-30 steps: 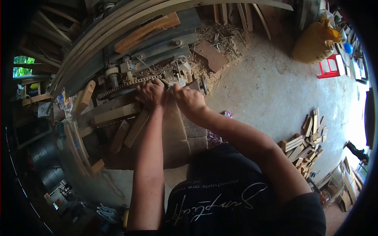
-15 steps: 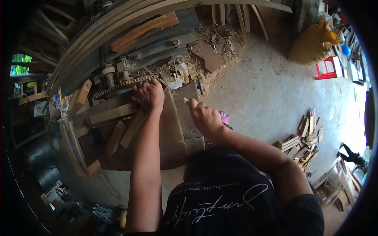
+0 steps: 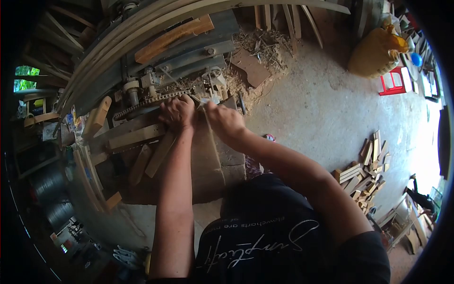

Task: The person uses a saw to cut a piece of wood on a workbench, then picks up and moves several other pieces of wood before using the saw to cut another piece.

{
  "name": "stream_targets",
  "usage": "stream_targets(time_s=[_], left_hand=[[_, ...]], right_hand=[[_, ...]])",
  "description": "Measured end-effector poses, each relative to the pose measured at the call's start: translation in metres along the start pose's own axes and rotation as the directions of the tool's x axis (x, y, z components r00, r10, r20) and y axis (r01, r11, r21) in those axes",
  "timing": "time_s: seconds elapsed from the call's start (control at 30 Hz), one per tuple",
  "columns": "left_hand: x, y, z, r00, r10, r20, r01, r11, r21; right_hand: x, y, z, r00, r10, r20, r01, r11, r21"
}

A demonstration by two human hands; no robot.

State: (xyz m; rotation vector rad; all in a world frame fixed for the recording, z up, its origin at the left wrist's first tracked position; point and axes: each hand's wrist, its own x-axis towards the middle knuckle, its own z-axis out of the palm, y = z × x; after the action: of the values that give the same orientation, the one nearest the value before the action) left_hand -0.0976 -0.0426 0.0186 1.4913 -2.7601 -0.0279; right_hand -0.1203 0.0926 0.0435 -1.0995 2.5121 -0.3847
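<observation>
My left hand (image 3: 179, 114) is closed, its fingers curled down at the edge of the brown work surface (image 3: 189, 170). A thin light strip (image 3: 198, 100) shows beside its fingertips; whether the hand grips it cannot be made out. My right hand (image 3: 226, 122) is closed just to the right, its thumb and fingertips near that strip. A small, thin pale object is partly visible at those fingertips, too small to name. Left of my left hand lies a squared wood piece (image 3: 135, 136), with a shorter wooden block (image 3: 161, 154) below it.
A machine's drive chain (image 3: 151, 105) runs just beyond my left hand. Long curved wood strips (image 3: 189, 14) arch over the machine. Offcuts (image 3: 366, 165) are piled on the floor at right. A yellow sack (image 3: 373, 54) and red stool (image 3: 394, 81) stand farther back.
My right hand has moved left and forward, from the surface's right edge to beside my left hand. My left hand has stayed nearly in place.
</observation>
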Motion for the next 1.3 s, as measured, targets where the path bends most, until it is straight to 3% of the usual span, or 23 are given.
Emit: stream_targets(time_s=[0.1,0.17,0.2,0.23,0.3,0.33,0.43,0.57,0.6,0.63,0.7,0.77,0.9,0.97,1.0,1.1,1.13,1.3], left_hand=[[0.001,0.003,-0.005,0.997,-0.042,0.067,0.039,0.998,0.044],[0.0,0.008,-0.01,0.997,-0.052,0.063,0.051,0.999,0.007],[-0.001,0.007,-0.008,0.998,-0.037,0.04,0.037,0.999,0.0],[-0.002,0.006,-0.007,0.999,-0.029,0.014,0.029,1.0,-0.008],[-0.008,0.003,-0.004,0.999,-0.031,-0.023,0.03,0.999,-0.034],[-0.007,0.002,-0.005,0.999,-0.03,0.022,0.031,0.999,-0.028],[0.002,0.003,-0.006,0.996,-0.035,0.078,0.035,0.999,-0.001],[-0.002,0.005,-0.007,0.999,-0.026,0.033,0.027,0.999,-0.037],[-0.003,0.006,-0.007,0.999,-0.032,0.019,0.033,0.998,-0.058],[-0.004,0.003,-0.006,0.999,-0.041,0.027,0.042,0.998,-0.051],[-0.001,0.002,-0.007,0.998,0.006,0.064,-0.005,1.0,-0.01],[0.002,0.001,0.001,0.999,-0.005,-0.05,0.007,1.0,0.03],[0.001,0.003,-0.001,0.999,-0.034,0.006,0.034,0.999,0.027],[0.001,0.003,0.003,0.999,-0.032,-0.03,0.033,0.999,0.025],[-0.002,0.005,-0.003,1.0,-0.018,-0.014,0.018,1.0,0.021],[0.0,0.002,0.001,1.0,-0.023,-0.008,0.023,1.0,0.014],[0.001,0.001,-0.001,1.0,-0.02,0.007,0.02,1.0,0.014],[0.001,0.005,0.004,0.998,-0.062,-0.019,0.063,0.997,0.035]], right_hand=[[0.011,-0.003,0.002,0.999,-0.015,0.035,0.014,1.0,0.027],[-0.031,0.008,-0.007,0.989,-0.051,-0.139,0.055,0.998,0.029],[-0.047,0.008,-0.026,0.999,0.01,0.04,-0.009,1.0,-0.028],[-0.045,0.01,-0.024,0.999,0.0,0.05,0.002,0.999,-0.037],[-0.047,0.011,-0.014,0.993,-0.09,-0.077,0.079,0.988,-0.13],[-0.022,0.009,-0.007,1.0,-0.016,0.023,0.017,0.999,-0.034],[0.009,-0.005,-0.005,1.0,0.001,0.014,0.0,0.999,-0.035],[-0.05,0.014,-0.01,0.999,0.015,-0.049,-0.016,1.0,-0.006],[-0.051,0.014,-0.01,0.989,0.095,0.113,-0.092,0.995,-0.03],[-0.045,0.014,-0.006,0.988,0.09,0.125,-0.087,0.996,-0.027],[-0.015,0.012,0.006,0.998,-0.021,-0.054,0.023,0.999,0.024],[0.004,0.001,0.006,0.997,-0.037,-0.066,0.036,0.999,-0.015],[-0.03,0.008,-0.008,0.992,-0.077,-0.095,0.076,0.997,-0.013],[-0.047,0.015,-0.003,0.994,0.084,0.066,-0.08,0.995,-0.051],[-0.041,0.013,-0.001,0.994,0.08,0.074,-0.076,0.996,-0.05],[0.006,-0.002,0.0,0.997,-0.029,-0.071,0.026,0.999,-0.046],[0.019,-0.007,0.002,0.999,-0.019,-0.034,0.019,1.0,0.0],[-0.039,0.013,0.002,0.998,-0.021,-0.066,0.018,0.999,-0.04]])
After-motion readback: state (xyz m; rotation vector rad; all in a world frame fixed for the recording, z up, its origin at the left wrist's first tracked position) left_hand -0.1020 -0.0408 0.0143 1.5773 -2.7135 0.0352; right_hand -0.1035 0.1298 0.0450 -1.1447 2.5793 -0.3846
